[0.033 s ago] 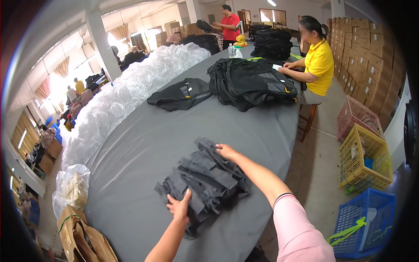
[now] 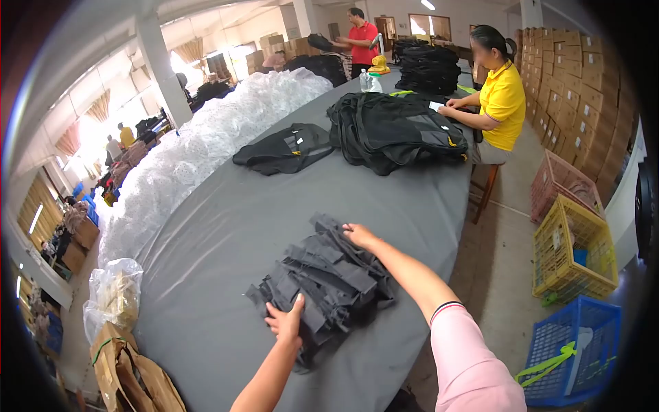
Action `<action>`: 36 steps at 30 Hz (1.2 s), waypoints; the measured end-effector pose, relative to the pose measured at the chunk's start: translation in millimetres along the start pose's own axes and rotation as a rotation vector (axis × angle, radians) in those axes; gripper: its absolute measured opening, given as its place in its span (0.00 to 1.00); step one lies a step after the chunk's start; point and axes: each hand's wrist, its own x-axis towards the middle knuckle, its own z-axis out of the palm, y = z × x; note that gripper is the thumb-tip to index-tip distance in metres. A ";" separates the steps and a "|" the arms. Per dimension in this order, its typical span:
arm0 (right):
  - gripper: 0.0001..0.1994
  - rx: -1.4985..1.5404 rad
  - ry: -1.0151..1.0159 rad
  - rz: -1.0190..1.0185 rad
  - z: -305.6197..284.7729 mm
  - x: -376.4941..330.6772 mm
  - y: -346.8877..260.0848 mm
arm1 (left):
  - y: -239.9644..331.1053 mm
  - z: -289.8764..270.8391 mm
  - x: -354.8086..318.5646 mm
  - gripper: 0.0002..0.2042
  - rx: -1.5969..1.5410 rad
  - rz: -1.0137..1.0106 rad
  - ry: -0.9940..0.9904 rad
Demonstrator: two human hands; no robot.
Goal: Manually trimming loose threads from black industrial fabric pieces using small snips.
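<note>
A loose pile of dark grey-black fabric strips (image 2: 329, 275) lies on the grey-covered table in front of me, overlapping in a slanting heap. My left hand (image 2: 285, 321) rests against the pile's near left edge, thumb raised and fingers spread. At the far right edge, my right hand (image 2: 358, 236) has its fingers bent around the ends of some strips; part of its grip is hidden. Farther up the table lie a flat black bag (image 2: 283, 150) with a yellow pull and a stack of similar black bags (image 2: 384, 130).
A person in yellow (image 2: 500, 103) sits at the table's right side; a person in red (image 2: 362, 42) stands beyond. Clear plastic bags (image 2: 213, 120) heap along the left edge. A brown paper sack (image 2: 130, 371) stands near left. Yellow (image 2: 573, 247) and blue crates (image 2: 573, 353) sit right.
Both my hands and the pile of fabric strips have shifted very slightly to the right. The hands keep nearly the same pose.
</note>
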 end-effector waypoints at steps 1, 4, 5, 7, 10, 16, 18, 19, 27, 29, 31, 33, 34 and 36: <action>0.21 -0.119 0.038 -0.056 -11.4 4.1 6.7 | 0.4 11.0 5.9 0.61 0.022 -0.006 0.037; 0.20 -0.205 0.147 -0.033 -34.5 -2.3 1.9 | 11.0 11.3 -13.1 0.56 -0.197 0.046 -0.032; 0.18 -0.317 0.209 -0.062 -39.8 -12.2 -11.3 | 3.8 2.6 -12.9 0.54 -0.249 0.113 -0.032; 0.17 -0.319 0.241 -0.098 -55.8 -21.9 -28.5 | -13.4 -25.9 -15.8 0.52 -0.246 0.220 -0.052; 0.15 -0.283 0.288 -0.161 -91.5 -37.3 -40.0 | -52.2 -84.9 -58.6 0.44 -0.314 0.340 -0.081; 0.14 0.171 0.291 -0.258 -145.3 -108.8 -58.7 | -190.9 -202.2 -205.3 0.28 -0.534 0.025 -0.230; 0.13 0.302 0.252 -0.221 -153.1 -154.2 -65.8 | -303.2 -244.0 -202.9 0.28 -0.572 -0.134 -0.381; 0.13 0.321 0.169 -0.186 -153.8 -177.2 -65.1 | -352.7 -256.3 -197.3 0.28 -0.578 -0.137 -0.386; 0.16 0.415 0.009 0.149 -89.0 -271.4 36.3 | -205.4 -143.4 -194.4 0.28 -0.624 -0.253 -0.498; 0.15 0.442 0.017 0.094 -82.1 -298.0 37.4 | -137.4 -108.6 -226.3 0.28 -0.642 -0.182 -0.474; 0.14 0.495 0.073 0.141 -55.0 -289.8 36.4 | -95.9 -102.9 -231.2 0.28 -0.693 -0.186 -0.446; 0.14 0.469 0.120 0.120 -32.9 -279.8 43.3 | -56.5 -85.6 -219.6 0.28 -0.720 -0.194 -0.437; 0.14 0.448 0.186 0.093 -25.8 -275.4 46.0 | -38.6 -78.3 -212.9 0.28 -0.735 -0.191 -0.441; 0.13 0.424 0.197 0.081 -10.2 -268.9 50.2 | -6.8 -69.2 -192.9 0.28 -0.768 -0.199 -0.432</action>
